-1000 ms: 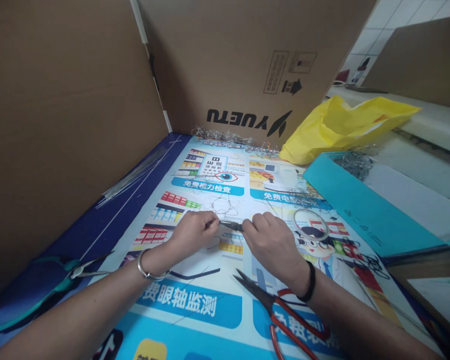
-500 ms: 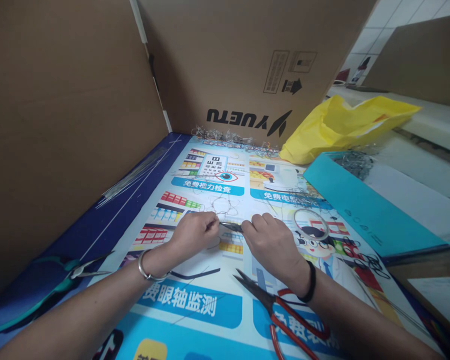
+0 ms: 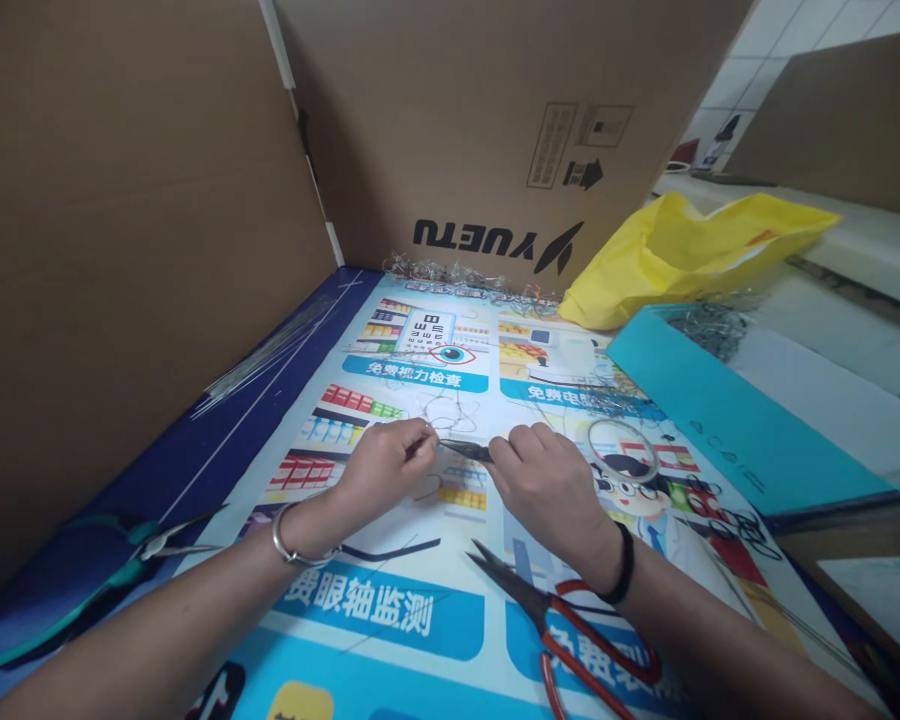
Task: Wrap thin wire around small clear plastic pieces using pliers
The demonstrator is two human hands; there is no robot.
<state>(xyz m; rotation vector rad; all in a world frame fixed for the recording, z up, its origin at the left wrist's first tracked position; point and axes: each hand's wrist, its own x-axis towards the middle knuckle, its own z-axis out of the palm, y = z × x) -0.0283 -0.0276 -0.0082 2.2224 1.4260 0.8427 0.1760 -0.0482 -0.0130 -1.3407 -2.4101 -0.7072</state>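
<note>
My left hand [image 3: 386, 465], wearing a silver bangle, is closed in a pinch on a thin wire [image 3: 429, 490], only faintly seen beneath the fingers. My right hand [image 3: 544, 485], with a black band at the wrist, is wrapped round dark needle-nose pliers [image 3: 465, 450]. Their narrow jaws point left and reach my left fingertips; the handles are hidden in my palm. Just beyond both hands lies a loose tangle of thin wire [image 3: 450, 410]. Red-handled scissors [image 3: 544, 600] rest below my right hand, blades slightly apart.
Teal-handled pliers [image 3: 146, 550] lie at left, near a bundle of straight wires [image 3: 266, 355]. A wire coil [image 3: 622, 450] and black loops [image 3: 742, 525] are at right. Behind stand cardboard walls [image 3: 495, 120], a yellow bag [image 3: 690, 255] and a blue box [image 3: 750, 410]. A printed poster [image 3: 390, 650] covers the table.
My right hand has shifted slightly to the right with the pliers, so more of the jaws shows. My left hand stays nearly in place, its fingers turned a little.
</note>
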